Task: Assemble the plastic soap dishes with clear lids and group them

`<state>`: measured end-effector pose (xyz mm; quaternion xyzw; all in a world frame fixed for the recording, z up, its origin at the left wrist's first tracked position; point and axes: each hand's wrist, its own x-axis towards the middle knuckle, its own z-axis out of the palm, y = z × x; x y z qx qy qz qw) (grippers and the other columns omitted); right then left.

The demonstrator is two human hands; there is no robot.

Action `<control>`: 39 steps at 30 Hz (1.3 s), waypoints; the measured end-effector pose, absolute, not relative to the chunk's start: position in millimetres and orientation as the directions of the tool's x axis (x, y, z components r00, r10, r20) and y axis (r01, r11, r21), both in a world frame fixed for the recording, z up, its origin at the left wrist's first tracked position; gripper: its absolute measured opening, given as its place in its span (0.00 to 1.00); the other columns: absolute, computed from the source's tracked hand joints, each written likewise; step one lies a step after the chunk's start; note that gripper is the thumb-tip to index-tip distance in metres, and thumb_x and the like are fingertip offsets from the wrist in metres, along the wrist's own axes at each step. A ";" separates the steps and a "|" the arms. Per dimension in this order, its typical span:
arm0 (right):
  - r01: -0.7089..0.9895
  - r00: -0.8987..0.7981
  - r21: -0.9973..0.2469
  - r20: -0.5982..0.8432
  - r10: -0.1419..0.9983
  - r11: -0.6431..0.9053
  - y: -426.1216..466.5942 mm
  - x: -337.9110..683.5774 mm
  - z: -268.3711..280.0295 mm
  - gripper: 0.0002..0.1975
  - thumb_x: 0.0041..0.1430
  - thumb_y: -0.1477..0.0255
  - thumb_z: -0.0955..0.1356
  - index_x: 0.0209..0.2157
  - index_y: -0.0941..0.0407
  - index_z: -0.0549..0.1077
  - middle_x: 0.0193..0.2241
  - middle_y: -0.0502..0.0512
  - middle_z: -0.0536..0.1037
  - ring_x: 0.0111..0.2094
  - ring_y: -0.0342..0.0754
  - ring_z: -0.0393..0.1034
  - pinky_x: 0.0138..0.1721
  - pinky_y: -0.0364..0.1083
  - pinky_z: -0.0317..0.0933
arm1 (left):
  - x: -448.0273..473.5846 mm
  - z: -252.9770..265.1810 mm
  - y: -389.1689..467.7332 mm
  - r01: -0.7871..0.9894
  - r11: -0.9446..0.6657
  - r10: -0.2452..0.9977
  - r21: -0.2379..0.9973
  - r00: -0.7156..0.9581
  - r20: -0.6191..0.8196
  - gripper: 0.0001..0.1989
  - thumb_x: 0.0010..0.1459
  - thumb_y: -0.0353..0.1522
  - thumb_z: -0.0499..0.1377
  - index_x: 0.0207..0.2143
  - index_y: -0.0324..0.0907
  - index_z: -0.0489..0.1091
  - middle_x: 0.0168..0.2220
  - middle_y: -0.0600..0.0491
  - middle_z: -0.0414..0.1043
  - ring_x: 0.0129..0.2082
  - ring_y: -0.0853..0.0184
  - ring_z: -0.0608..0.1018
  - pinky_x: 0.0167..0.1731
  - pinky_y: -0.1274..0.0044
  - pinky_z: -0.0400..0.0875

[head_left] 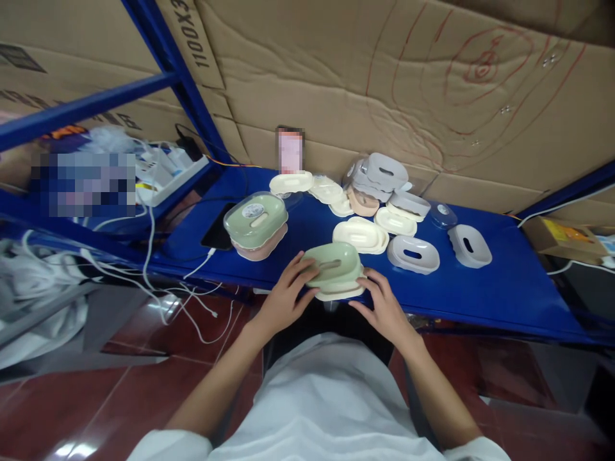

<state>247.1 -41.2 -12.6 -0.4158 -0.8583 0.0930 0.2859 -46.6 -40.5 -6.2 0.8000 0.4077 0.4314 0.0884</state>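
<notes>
Between my two hands, at the front edge of the blue shelf, is a light green soap dish [343, 264] with a slot in its floor. A cream oval piece [339, 293] shows right beneath it. My left hand [288, 291] grips the green dish at its left end, fingertips over the rim. On its right end my right hand [382, 301] closes with fingers along the side. Just behind lie stacked cream oval trays [360, 235]. To the left, a green soap box with a clear lid [257, 219] rests on a pinkish one [262, 244].
Grey slotted dishes [413, 255] stand right of the cream trays, with a grey stack [384, 173] behind. A clear lid [442, 215] lies nearby. A blurred phone [291, 150] leans against the cardboard wall [327, 83]. White cables [154, 256] hang at left beside the blue frame [192, 96].
</notes>
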 end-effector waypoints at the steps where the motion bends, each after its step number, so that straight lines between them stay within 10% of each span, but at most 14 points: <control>1: 0.672 -0.461 -0.401 0.431 0.775 0.623 -42.1 247.5 -13.8 0.30 0.71 0.65 0.70 0.70 0.49 0.60 0.64 0.66 0.68 0.68 0.61 0.65 0.65 0.62 0.69 | -43.4 -7.5 -39.9 0.570 -0.657 0.730 0.494 0.317 0.606 0.22 0.71 0.30 0.59 0.65 0.48 0.66 0.64 0.44 0.71 0.74 0.51 0.64 0.68 0.53 0.70; 8: 0.690 -0.360 -0.374 0.566 0.742 0.620 -44.0 255.1 -20.9 0.45 0.66 0.61 0.75 0.75 0.46 0.49 0.72 0.69 0.58 0.73 0.66 0.56 0.68 0.70 0.62 | -33.6 -9.8 -43.1 0.581 -0.672 0.721 0.460 0.371 0.585 0.23 0.71 0.30 0.59 0.67 0.47 0.65 0.63 0.43 0.71 0.74 0.49 0.63 0.68 0.51 0.69; 27: 0.636 -0.636 -0.208 0.405 0.657 0.743 -12.5 256.6 18.2 0.18 0.74 0.64 0.67 0.62 0.47 0.75 0.63 0.56 0.77 0.68 0.58 0.66 0.68 0.63 0.62 | -27.6 -31.2 -38.0 0.602 -0.712 0.673 0.362 0.438 0.596 0.20 0.68 0.32 0.64 0.61 0.45 0.70 0.61 0.43 0.73 0.74 0.48 0.64 0.66 0.53 0.73; 39: 0.766 -0.631 0.321 0.209 0.747 0.557 246.5 195.6 128.1 0.35 0.61 0.60 0.76 0.65 0.60 0.70 0.69 0.74 0.66 0.66 0.75 0.64 0.65 0.77 0.48 | -36.0 -24.1 -38.0 0.599 -0.680 0.714 0.423 0.412 0.566 0.17 0.69 0.33 0.64 0.58 0.45 0.72 0.62 0.44 0.73 0.72 0.50 0.66 0.65 0.54 0.75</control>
